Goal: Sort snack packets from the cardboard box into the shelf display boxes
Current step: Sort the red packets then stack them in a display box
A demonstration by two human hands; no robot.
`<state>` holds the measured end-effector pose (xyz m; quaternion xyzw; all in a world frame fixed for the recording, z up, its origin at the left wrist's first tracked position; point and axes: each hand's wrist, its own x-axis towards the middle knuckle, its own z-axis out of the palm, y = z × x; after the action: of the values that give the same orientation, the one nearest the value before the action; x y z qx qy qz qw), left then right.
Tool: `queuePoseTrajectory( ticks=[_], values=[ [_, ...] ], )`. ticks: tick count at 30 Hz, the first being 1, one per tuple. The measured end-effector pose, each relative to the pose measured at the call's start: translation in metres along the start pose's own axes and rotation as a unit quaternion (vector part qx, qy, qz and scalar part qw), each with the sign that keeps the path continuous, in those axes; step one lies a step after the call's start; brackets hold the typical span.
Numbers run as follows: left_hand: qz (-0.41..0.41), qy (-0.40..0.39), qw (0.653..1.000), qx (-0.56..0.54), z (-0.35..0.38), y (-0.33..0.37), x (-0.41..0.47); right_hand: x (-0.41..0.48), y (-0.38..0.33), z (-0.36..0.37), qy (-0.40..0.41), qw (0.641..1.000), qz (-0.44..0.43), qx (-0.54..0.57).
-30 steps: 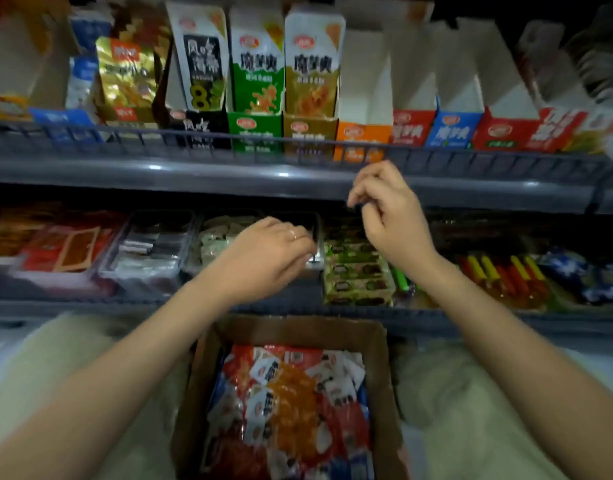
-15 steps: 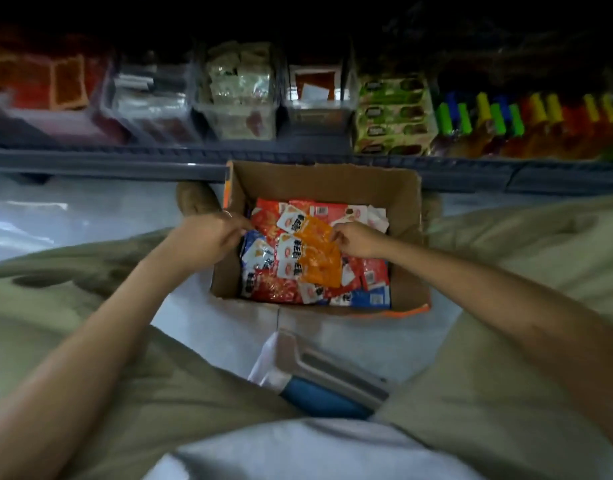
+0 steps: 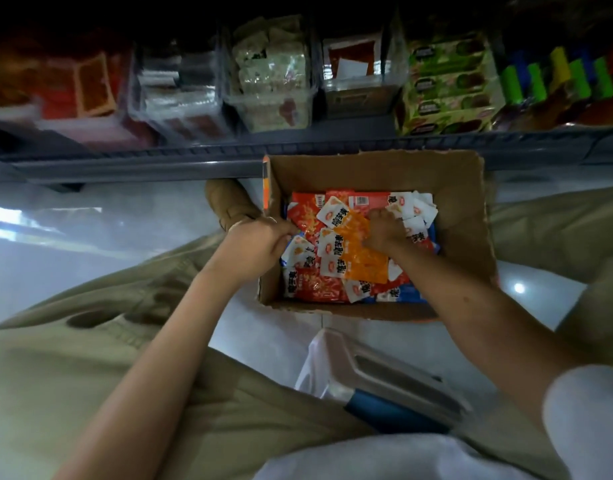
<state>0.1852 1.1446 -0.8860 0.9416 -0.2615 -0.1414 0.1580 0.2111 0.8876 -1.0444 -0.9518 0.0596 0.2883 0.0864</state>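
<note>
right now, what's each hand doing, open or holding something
left hand: fingers curled at the left wall of the cardboard box; what it grips cannot be told
right hand: fingers curled round snack packets in the box

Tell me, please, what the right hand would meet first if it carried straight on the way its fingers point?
The right hand points down into the box, so the orange packets under its fingers come first; it seems to be touching them, though depth is unclear.
</note>
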Motion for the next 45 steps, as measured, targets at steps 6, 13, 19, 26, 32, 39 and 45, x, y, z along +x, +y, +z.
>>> queuePoseTrajectory(
  ticks=[6,13,19,26,32,39,45],
  values=[
    [-0.036,-0.022,0.999,-0.035,0.006,-0.001,-0.001,-0.006,0.002,-0.002,0.04,0.997,-0.011,0.069],
    [-0.056,-0.048,0.959,-0.273,0.019,0.016,0.006,-0.049,-0.019,-0.052,-0.164,0.904,-0.118,0.378],
    [-0.086,0.009,0.95,-0.3,0.017,0.023,0.008,-0.086,-0.043,-0.079,-0.18,0.855,-0.244,0.421],
    [-0.133,0.146,0.91,-0.364,0.005,0.006,0.014,-0.093,-0.057,-0.11,-0.276,0.84,-0.322,0.338],
    [-0.227,0.195,0.836,-0.46,0.01,-0.012,0.017,-0.029,-0.023,-0.064,-0.082,0.968,-0.181,0.152],
    [-0.23,0.154,0.877,-0.393,0.014,-0.005,0.016,-0.018,0.002,0.015,-0.025,0.995,-0.1,-0.004],
    [-0.246,0.158,0.869,-0.4,0.001,-0.008,0.015,-0.021,0.013,0.019,0.046,0.993,-0.107,-0.023]
  ],
)
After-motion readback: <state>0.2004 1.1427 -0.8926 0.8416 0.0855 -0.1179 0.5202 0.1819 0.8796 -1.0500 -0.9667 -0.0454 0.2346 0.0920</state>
